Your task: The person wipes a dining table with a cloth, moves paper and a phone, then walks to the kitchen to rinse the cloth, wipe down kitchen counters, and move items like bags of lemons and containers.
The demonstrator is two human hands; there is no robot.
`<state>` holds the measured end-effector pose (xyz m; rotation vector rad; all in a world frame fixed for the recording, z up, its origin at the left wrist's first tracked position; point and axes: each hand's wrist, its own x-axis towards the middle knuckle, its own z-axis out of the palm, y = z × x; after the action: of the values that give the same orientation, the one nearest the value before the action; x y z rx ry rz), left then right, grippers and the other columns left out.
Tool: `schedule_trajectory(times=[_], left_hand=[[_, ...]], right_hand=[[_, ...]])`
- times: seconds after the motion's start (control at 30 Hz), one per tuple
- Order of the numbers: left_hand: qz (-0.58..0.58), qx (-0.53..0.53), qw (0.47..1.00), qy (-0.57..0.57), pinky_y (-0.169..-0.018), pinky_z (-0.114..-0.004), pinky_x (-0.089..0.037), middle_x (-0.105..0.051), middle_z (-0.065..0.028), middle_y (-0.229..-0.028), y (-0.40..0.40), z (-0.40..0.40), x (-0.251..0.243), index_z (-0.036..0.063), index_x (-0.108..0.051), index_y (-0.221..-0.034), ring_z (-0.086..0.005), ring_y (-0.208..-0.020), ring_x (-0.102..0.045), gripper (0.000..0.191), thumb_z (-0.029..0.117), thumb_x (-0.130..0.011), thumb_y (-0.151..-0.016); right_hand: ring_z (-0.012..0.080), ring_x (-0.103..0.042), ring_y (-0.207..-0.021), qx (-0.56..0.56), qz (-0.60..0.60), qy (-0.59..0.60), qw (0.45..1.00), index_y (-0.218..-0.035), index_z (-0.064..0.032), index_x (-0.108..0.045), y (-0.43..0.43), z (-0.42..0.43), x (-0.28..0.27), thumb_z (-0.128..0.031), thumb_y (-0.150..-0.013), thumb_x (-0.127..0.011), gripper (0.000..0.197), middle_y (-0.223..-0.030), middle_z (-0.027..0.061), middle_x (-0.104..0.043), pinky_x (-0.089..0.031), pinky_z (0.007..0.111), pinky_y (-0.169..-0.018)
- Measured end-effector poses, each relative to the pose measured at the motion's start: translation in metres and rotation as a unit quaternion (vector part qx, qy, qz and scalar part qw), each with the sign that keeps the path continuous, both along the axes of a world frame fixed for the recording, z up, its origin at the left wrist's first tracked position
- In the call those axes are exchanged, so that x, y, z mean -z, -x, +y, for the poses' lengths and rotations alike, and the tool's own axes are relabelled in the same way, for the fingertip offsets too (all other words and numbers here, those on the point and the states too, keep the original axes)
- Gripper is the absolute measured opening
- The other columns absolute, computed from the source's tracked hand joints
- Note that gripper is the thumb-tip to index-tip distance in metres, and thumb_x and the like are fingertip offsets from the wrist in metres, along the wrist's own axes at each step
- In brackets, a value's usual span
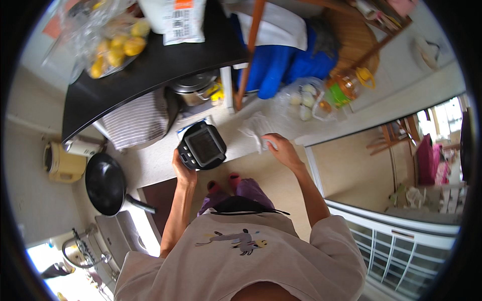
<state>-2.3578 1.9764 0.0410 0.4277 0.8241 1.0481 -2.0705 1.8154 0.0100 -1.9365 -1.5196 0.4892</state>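
My left hand grips a black, rounded device by its lower left side. A grey frame surrounds a dark rectangular panel on the device, with small light buttons along one edge. It is held above the front of the pale countertop. A crumpled white plastic bag lies to the right of it, near the counter's edge. My right hand is at this bag, index finger and thumb curved apart. Whether the fingers pinch the bag is unclear.
Above the counter stands a black shelf with bagged yellow fruit. A wok and a cream-coloured appliance are at left. An oil bottle and bagged round items sit at right. A sliding door frame stands right.
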Motion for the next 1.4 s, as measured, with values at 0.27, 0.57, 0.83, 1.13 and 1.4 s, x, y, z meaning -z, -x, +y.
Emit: schedule_trajectory(times=[0.27,0.57,0.83,1.13,1.4], left_hand=[[0.007,0.035,0.999,-0.017,-0.04,-0.021,-0.036,-0.06,0.003,-0.073,-0.065,-0.001,0.013,0.0135,-0.058,-0.092,-0.0071,-0.057,-0.053,0.026,0.034,-0.042,-0.098],[0.142,0.013,0.986,-0.086,-0.045,-0.024,-0.043,-0.056,0.0017,-0.063,-0.092,0.001,0.009,0.0106,-0.059,-0.08,-0.0074,-0.051,-0.051,0.04,0.045,-0.047,-0.098],[0.239,0.034,0.965,-0.106,-0.046,-0.023,-0.039,-0.055,-0.0008,-0.056,-0.07,-0.012,0.011,0.0052,-0.059,-0.077,-0.0098,-0.046,-0.053,0.046,0.043,-0.044,-0.1],[0.549,-0.142,0.697,-0.44,-0.051,-0.033,-0.046,-0.064,-0.0094,-0.072,-0.012,0.037,-0.113,0.0076,-0.064,-0.094,-0.0197,-0.057,-0.061,0.012,0.011,-0.068,-0.083],[0.627,-0.433,0.355,-0.541,-0.072,-0.036,-0.053,-0.054,-0.0169,-0.118,0.023,0.256,-0.352,-0.0002,-0.028,-0.139,-0.026,-0.102,-0.063,0.085,0.041,-0.072,-0.079]], right_hand=[[0.0145,-0.067,-0.08,0.235,0.097,-0.13,0.958,-0.106,-0.0054,-0.063,-0.069,-0.033,-0.061,0.009,-0.085,-0.048,0.03,-0.096,0.0067,-0.066,-0.052,0.025,-0.065],[0.0175,-0.066,-0.087,0.017,0.112,-0.136,0.984,-0.101,0.0023,-0.063,-0.108,0.026,-0.158,0.001,-0.093,-0.048,0.017,-0.101,0.0098,-0.064,-0.054,0.026,-0.072],[0.0243,-0.063,-0.096,-0.305,0.051,-0.279,0.909,-0.105,-0.0002,-0.064,0.031,0.148,-0.296,0.003,-0.089,-0.052,0.019,-0.106,0.0138,-0.063,-0.052,0.029,-0.076],[0.0203,-0.064,-0.071,-0.189,-0.132,-0.503,0.833,-0.097,-0.0043,-0.061,0.101,0.261,-0.37,-0.007,-0.088,-0.06,0.01,-0.087,0.0085,-0.065,-0.051,0.032,-0.058],[0.0339,-0.063,-0.087,-0.341,-0.241,-0.3,0.858,-0.099,-0.003,-0.059,0.157,0.426,-0.413,-0.017,-0.092,-0.051,0.018,-0.091,0.0146,-0.066,-0.049,0.041,-0.075]])
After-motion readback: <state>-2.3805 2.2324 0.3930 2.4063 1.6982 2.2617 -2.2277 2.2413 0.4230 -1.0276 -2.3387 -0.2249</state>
